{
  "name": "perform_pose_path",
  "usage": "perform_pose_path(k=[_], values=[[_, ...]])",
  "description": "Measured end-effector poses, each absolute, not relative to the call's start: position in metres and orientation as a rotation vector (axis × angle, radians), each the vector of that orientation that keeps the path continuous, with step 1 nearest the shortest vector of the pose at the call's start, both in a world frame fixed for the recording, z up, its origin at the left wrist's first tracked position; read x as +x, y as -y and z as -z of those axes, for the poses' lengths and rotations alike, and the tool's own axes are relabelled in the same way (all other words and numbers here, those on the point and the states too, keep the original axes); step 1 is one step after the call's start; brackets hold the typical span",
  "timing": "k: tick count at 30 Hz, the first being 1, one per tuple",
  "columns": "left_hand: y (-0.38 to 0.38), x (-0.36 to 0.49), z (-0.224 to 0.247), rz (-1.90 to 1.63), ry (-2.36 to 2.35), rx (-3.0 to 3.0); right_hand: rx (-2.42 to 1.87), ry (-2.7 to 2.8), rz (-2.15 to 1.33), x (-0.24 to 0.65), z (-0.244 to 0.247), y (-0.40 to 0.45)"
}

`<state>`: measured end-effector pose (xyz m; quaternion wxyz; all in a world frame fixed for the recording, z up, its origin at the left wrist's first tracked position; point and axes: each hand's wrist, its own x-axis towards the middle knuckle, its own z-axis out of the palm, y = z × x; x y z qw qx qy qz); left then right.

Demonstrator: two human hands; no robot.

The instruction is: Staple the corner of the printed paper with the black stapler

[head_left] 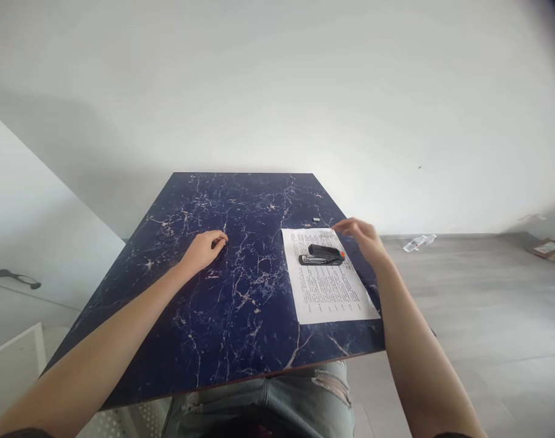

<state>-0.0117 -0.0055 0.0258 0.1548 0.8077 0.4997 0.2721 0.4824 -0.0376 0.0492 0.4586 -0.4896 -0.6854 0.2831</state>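
Note:
On the left of the dark blue marbled table (254,274) rests my left hand (208,248). Its fingers are curled towards the thumb, and I see nothing in them. My right hand (361,236) reaches over the table's right edge, with its fingertips at the far right corner of a printed sheet of paper (332,298). Those fingers are slightly blurred, so I cannot tell whether they pinch the corner. A black stapler (323,255) with an orange-red mark at its right end lies on the upper part of the sheet. Just beyond the sheet sits a small grey metallic piece (316,219), perhaps a staple strip.
A white wall (277,85) stands behind the table. Left of it is a white cabinet front with a dark handle (17,279). To the right, on the grey floor (464,304), lie a crumpled clear plastic item (418,243) and a brown package (548,248).

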Motion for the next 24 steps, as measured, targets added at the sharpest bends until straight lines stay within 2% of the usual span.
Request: perform_pose_path(k=[3, 5, 10, 20, 24], values=[[0.006, -0.011, -0.027, -0.790, -1.428, 2.306, -1.247, 1.134, -0.715, 0.496, -0.032, 0.024], [0.006, -0.011, -0.027, -0.791, -1.428, 2.296, -1.206, 1.051, -0.852, 0.498, -0.022, 0.016], [0.005, -0.012, -0.025, -0.789, -1.425, 2.292, -1.203, 1.290, -0.978, 0.487, -0.007, 0.004], [0.004, -0.013, -0.023, -0.815, -1.412, 2.270, -1.323, 1.540, -0.843, 0.486, 0.000, -0.002], [0.003, -0.012, -0.023, -0.901, -1.352, 2.148, -1.457, 1.531, -0.516, 0.480, -0.009, 0.006]])
